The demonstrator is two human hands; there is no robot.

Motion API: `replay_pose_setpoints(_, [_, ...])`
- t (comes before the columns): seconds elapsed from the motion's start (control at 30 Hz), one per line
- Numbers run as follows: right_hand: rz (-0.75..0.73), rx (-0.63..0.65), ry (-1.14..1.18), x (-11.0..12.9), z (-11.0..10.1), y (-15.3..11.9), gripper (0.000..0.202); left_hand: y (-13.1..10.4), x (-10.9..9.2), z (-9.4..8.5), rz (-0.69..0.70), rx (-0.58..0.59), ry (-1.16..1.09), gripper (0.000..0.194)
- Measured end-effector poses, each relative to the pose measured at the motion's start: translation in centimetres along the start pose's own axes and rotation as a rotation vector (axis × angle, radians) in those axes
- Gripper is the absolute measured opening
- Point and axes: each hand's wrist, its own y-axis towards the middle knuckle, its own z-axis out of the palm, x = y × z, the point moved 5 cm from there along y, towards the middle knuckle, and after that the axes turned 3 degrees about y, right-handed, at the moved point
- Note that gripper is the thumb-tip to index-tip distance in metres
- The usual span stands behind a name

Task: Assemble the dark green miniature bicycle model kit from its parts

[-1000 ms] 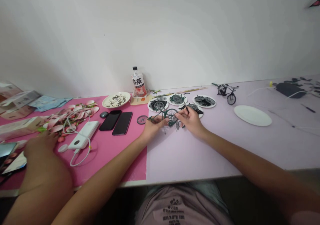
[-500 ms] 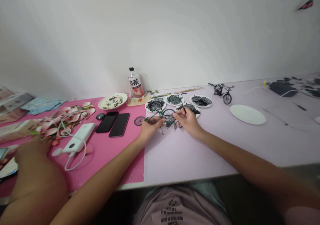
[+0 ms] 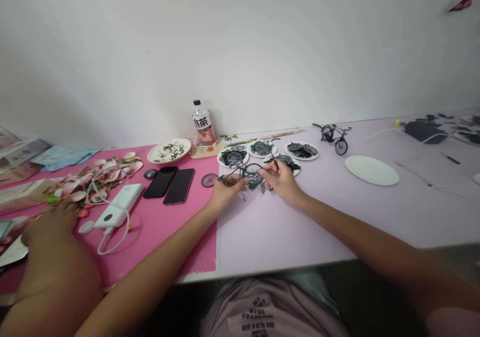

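A green toy bicycle (image 3: pixel 252 175) with spoked wheels is held up between both hands at the middle of the table. My left hand (image 3: pixel 226 188) pinches its frame from the left. My right hand (image 3: pixel 282 181) has its fingertips at the wheel's right side and also holds a thin dark tool (image 3: pixel 275 162) that points up. Just behind the hands are small white plates of dark parts, one of them (image 3: pixel 233 157) at the left and another (image 3: pixel 302 151) at the right. A loose wheel (image 3: pixel 209 180) lies left of my left hand. Small pieces under the bicycle are partly hidden.
Two phones (image 3: pixel 179 186), a power bank (image 3: pixel 119 206) with cable, petals and another person's arm (image 3: pixel 60 257) are at left. A bottle (image 3: pixel 203 124) stands behind. To the right are a finished-looking bicycle (image 3: pixel 335 138) and a white oval plate (image 3: pixel 371 170).
The other person's hand at the left has shifted slightly near the petals. My hands and the green bicycle stay almost in place.
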Motion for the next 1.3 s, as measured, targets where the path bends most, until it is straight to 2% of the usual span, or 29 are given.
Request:
replay_pose_setpoints(0.1, [0.003,-0.010,0.004,0.1,0.0,0.0,0.061,0.1,0.2,0.1,-0.002,-0.003,-0.042,0.039])
replay_pose_setpoints(0.27, [0.018,-0.032,-0.033,0.6,-0.8,0.2,0.057,0.5,1.1,-0.2,-0.017,-0.031,-0.121,0.034])
replay_pose_setpoints(0.37, [-0.059,-0.062,-0.041,1.0,-1.4,0.5,0.065,0.8,1.4,-0.5,-0.024,-0.044,-0.134,0.031])
replay_pose_setpoints(0.5, [-0.155,-0.040,-0.079,0.9,-1.3,0.6,0.059,0.9,1.4,-0.6,-0.057,-0.093,-0.146,0.030])
replay_pose_setpoints(0.7, [-0.190,0.075,-0.224,1.2,-0.4,-0.6,0.038,0.7,1.3,-0.5,-0.093,-0.134,-0.159,0.031])
replay_pose_setpoints(0.83, [-0.188,0.292,-0.453,1.3,1.0,-1.8,0.030,0.9,1.3,-0.6,-0.067,-0.134,-0.154,0.031])
replay_pose_setpoints(0.9, [-0.269,0.390,-0.592,1.1,1.9,-2.5,0.025,1.2,1.5,-0.8,-0.044,-0.141,-0.132,0.031])
replay_pose_setpoints(1.03, [-0.382,0.551,-0.826,-0.2,3.3,-3.5,0.033,1.7,2.2,-1.3,-0.015,-0.165,-0.106,0.033])
replay_pose_setpoints(1.13, [-0.420,0.595,-0.893,-0.8,3.6,-3.6,0.033,1.8,2.5,-1.2,-0.007,-0.162,-0.107,0.032])
replay_pose_setpoints(1.3, [-0.441,0.562,-0.853,-0.9,3.0,-2.9,0.024,1.6,2.4,-0.9,-0.024,-0.147,-0.102,0.030])
